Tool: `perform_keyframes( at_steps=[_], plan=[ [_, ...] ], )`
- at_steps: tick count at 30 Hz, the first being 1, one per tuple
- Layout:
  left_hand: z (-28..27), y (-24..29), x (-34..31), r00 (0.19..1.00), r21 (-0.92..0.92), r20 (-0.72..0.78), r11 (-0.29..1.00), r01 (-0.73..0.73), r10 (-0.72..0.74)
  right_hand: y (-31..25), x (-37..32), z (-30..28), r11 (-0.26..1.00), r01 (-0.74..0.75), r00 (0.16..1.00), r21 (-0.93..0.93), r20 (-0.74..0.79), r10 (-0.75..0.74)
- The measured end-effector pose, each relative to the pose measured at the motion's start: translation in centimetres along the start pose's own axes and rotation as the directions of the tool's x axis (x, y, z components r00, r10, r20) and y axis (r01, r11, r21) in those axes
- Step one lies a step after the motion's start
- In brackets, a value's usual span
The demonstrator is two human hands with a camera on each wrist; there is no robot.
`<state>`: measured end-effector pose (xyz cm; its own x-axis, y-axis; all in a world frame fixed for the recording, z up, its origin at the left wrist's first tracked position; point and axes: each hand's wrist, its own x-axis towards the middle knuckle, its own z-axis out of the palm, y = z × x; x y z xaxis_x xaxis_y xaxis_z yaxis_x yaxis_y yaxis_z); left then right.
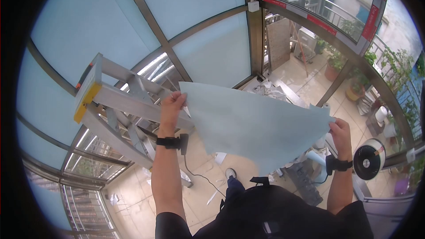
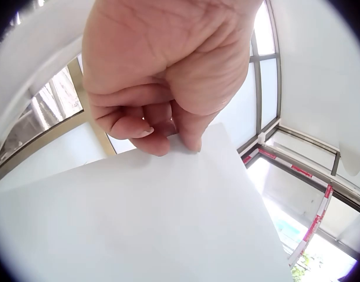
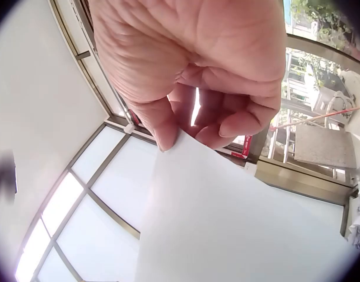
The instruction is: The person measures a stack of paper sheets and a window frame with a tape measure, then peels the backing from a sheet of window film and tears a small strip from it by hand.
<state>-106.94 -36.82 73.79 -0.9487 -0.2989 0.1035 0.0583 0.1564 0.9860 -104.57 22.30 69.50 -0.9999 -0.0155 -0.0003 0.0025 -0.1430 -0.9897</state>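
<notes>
Two corners of the pale sheet [image 1: 256, 124] are pinched by the left hand [image 1: 172, 105] and right hand [image 1: 340, 132]; it could be snagged on the ladder [image 1: 119, 98] just left.

Ladder: a metal stepladder [image 1: 119, 102] stands at the left, its top cap [image 1: 86, 102] edged in yellow, set close against the glass.
Glass: pale frosted panes [image 1: 79, 22] fill the wall and ceiling, split by dark metal bars [image 1: 150, 22].
Box: a small white box [image 1: 253, 5] sits on the upright post.
Tape: red-and-white tape [image 1: 321, 24] runs along the frame at the upper right.
Floor: beige tiles [image 1: 201, 150] – white scraps [image 1: 220, 157] lie scattered on them.
Fan: a round white fan [image 1: 368, 159] stands at the right.
Roll: a pale blue roll [image 1: 316, 157] lies near the fan.
Outside: a board [image 1: 279, 42] leans upright – potted plants [image 1: 334, 68] stand beyond it.
</notes>
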Motion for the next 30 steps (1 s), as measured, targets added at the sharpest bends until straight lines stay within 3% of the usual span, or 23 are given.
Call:
perform_keyframes(
  at_steps=[4,9,13,16,17,18,20,21,23,24,25,29,30],
  plan=[
    [1.4,1.1,-0.2,1.000,-0.010,-0.027,1.000,0.013,-0.013,-0.1,-0.8,-0.3,1.000,-0.031,0.996,0.003,0.086,0.030],
    [2.2,1.9,-0.1,0.999,0.087,-0.027,0.995,0.039,-0.037,1.7,-1.3,-1.5,0.997,-0.055,0.995,-0.054,0.075,0.059],
    [2.0,-0.2,1.1,0.997,0.045,-0.028,0.997,0.069,-0.068,0.8,-2.4,0.5,0.994,-0.078,0.995,-0.081,0.050,0.082],
    [2.8,-2.6,2.5,0.989,0.074,-0.127,0.993,0.088,-0.078,-0.1,-3.0,3.0,0.960,-0.118,0.984,-0.254,0.100,0.147],
    [3.5,-4.3,3.0,0.994,0.068,-0.071,0.994,0.089,-0.084,-0.6,-3.1,4.9,0.953,-0.133,0.978,-0.271,0.117,0.170],
    [4.1,-6.1,3.2,0.992,0.319,-0.121,0.948,0.003,0.038,-1.7,-3.3,7.6,0.969,-0.131,0.977,-0.208,0.140,0.162],
    [7.5,-4.9,-0.1,0.997,0.531,-0.029,0.846,-0.043,0.069,-0.9,-2.6,11.2,0.969,-0.144,0.964,-0.203,0.190,0.183],
    [11.0,-1.7,-3.8,0.996,0.518,0.083,0.855,-0.008,-0.041,-0.1,-2.2,13.2,0.970,-0.170,0.962,-0.173,0.182,0.201],
    [15.3,-1.3,-9.0,0.910,0.427,0.396,0.902,-0.066,-0.121,1.2,-1.1,16.6,0.970,-0.193,0.963,-0.145,0.161,0.216],
    [17.5,-1.1,-11.9,0.900,0.326,0.433,0.939,-0.107,-0.048,1.8,-0.5,18.1,0.968,-0.198,0.965,-0.151,0.141,0.220],
    [19.2,-0.9,-13.7,0.889,0.218,0.457,0.965,-0.146,0.031,2.8,0.1,19.2,0.969,-0.201,0.965,-0.142,0.141,0.221],
    [21.2,-3.2,-13.2,0.936,0.223,0.347,0.965,-0.140,0.056,4.2,1.5,22.2,0.953,-0.167,0.960,-0.253,0.178,0.215],
    [21.0,-3.5,-12.4,0.951,0.080,0.307,0.996,-0.051,0.024,4.1,1.6,22.6,0.975,-0.116,0.961,-0.188,0.227,0.158]
  ],
)
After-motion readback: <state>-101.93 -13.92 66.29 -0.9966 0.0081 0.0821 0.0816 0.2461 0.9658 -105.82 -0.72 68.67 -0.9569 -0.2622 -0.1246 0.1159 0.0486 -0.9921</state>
